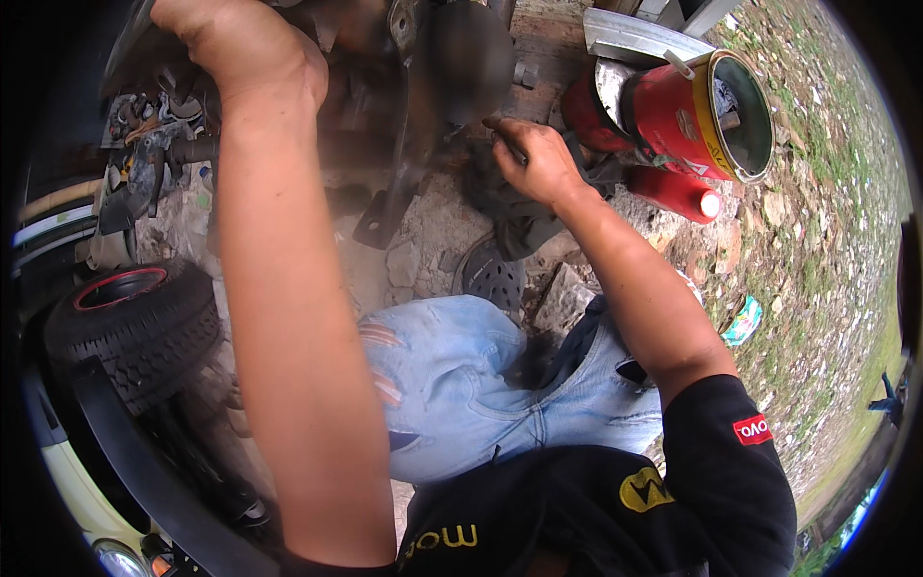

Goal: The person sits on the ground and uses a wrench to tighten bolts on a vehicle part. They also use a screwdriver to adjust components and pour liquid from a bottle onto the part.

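Note:
My left hand (pixel 245 43) reaches up at the top left beside dark metal car parts (pixel 341 115); its fingers are hidden. A flat dark metal strip (pixel 392 207) hangs between my arms, near a blurred round dark part (pixel 466 62). My right hand (pixel 534 159) has its fingers curled round a small dark object that I cannot make out, just above a crumpled dark cloth (pixel 505 216). Below the cloth, a grey perforated clog (pixel 490 274) shows behind my bent knee in torn light jeans (pixel 452 385).
Red paint pails (pixel 678 120) and a red cylinder (pixel 673 192) stand at the right on stony, grassy ground (pixel 808 269). A tyre with a red-edged rim (pixel 130 341), a black curved panel (pixel 154 462) and assorted small parts (pixel 163 120) are at the left. A pale vehicle (pixel 87 490) shows at lower left.

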A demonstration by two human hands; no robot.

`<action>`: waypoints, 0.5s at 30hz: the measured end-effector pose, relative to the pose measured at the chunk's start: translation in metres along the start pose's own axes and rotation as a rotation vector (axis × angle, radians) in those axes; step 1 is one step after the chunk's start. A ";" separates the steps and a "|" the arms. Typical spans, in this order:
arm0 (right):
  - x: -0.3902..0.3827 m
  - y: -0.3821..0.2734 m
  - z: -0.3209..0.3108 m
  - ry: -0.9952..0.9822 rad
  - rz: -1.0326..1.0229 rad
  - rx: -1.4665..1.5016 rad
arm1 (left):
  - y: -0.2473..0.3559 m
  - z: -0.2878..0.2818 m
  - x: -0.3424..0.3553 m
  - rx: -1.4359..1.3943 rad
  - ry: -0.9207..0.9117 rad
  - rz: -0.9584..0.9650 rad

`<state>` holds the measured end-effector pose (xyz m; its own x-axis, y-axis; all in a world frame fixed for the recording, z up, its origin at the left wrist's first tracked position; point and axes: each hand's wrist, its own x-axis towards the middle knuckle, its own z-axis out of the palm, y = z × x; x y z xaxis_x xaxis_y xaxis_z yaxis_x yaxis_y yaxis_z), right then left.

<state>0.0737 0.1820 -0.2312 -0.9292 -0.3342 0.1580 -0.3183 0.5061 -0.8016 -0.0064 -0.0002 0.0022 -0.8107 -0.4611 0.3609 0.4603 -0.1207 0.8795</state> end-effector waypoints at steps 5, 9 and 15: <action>0.000 0.008 0.008 0.012 0.024 0.057 | -0.002 0.005 0.000 0.010 0.014 -0.004; -0.001 -0.008 -0.002 -0.152 0.011 0.005 | 0.003 0.004 -0.007 0.066 0.031 -0.016; -0.006 0.006 0.016 0.051 -0.073 0.033 | 0.004 0.008 -0.009 0.061 0.010 -0.021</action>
<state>0.0805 0.1738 -0.2460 -0.9124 -0.3278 0.2451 -0.3799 0.4554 -0.8052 -0.0004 0.0102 0.0048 -0.8162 -0.4674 0.3395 0.4200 -0.0765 0.9043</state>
